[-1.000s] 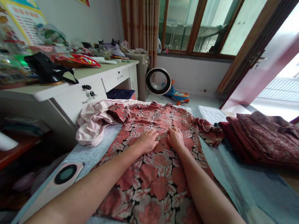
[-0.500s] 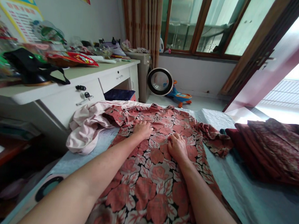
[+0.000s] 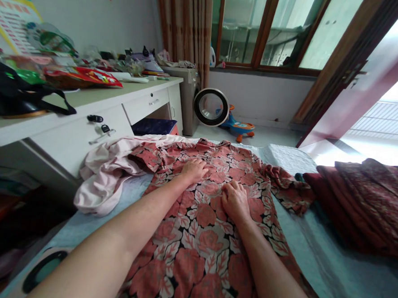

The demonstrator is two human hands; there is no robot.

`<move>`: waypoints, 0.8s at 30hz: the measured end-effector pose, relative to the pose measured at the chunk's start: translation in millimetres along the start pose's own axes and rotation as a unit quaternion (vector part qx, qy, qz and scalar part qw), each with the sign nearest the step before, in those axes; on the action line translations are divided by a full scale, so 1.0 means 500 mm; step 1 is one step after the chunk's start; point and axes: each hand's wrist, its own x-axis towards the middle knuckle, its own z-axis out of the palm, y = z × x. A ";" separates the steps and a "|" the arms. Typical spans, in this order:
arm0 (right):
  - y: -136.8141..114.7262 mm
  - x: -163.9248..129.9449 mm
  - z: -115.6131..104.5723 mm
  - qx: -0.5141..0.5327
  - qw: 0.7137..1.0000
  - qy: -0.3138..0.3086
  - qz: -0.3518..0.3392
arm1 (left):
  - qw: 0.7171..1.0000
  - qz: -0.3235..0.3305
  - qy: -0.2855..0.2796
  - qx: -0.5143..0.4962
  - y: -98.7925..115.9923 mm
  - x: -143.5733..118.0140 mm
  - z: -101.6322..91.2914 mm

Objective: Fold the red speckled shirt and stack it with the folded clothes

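The floral dress (image 3: 211,221) lies flat on the bed (image 3: 330,265), its long axis running straight away from the person, under both grips, the left hand (image 3: 194,170) farther up than the right hand (image 3: 234,199), both released, palms pressing cloth.
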 end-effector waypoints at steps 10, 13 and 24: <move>0.002 0.001 0.005 0.011 1.000 0.004 0.002 | 0.995 -0.089 -0.041 0.000 -0.091 0.051 0.003; 0.002 0.000 0.006 0.010 1.000 0.005 0.003 | 0.993 -0.109 -0.054 -0.002 -0.111 0.068 0.002; -0.001 0.003 0.005 0.001 1.000 -0.002 0.010 | 0.983 -0.183 0.022 -0.026 -0.138 0.144 -0.041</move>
